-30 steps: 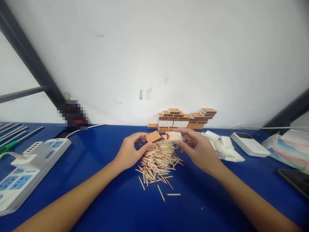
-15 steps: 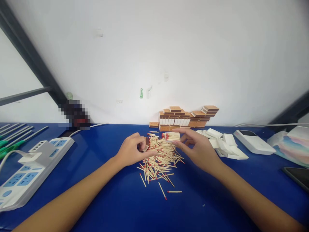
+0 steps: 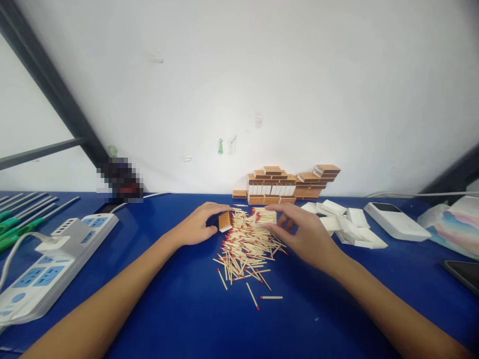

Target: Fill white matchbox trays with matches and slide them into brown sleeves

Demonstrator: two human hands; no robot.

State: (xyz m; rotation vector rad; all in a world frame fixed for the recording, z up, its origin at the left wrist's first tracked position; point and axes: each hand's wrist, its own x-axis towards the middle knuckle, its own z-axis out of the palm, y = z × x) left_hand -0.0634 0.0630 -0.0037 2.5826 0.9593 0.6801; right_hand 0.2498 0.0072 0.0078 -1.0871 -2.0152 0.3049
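Observation:
My right hand (image 3: 305, 230) pinches a white matchbox tray (image 3: 275, 218) between thumb and fingers, above the far part of the match pile. Matches with red heads lie inside that tray. To the left, my left hand (image 3: 196, 224) is open, its fingers stretched out over a brown matchbox sleeve (image 3: 225, 222) and its thumb apart from it. Whether a fingertip touches the sleeve I cannot tell. Between both hands spreads a heap of loose matches (image 3: 249, 244), a few lying separately at the near side.
Brown matchboxes (image 3: 275, 198) are stacked against the wall. Several white trays (image 3: 359, 234) lie jumbled on the right, beside a white device (image 3: 396, 222), a soft package (image 3: 458, 224) and a dark phone (image 3: 464, 274). At left are a power strip (image 3: 75, 259) and green-handled tools (image 3: 26, 227).
My left hand has loosened its curled grip on the sleeve and drawn slightly left, fingers now extended. The sleeve's brown face now shows. My right hand with the tray has shifted slightly.

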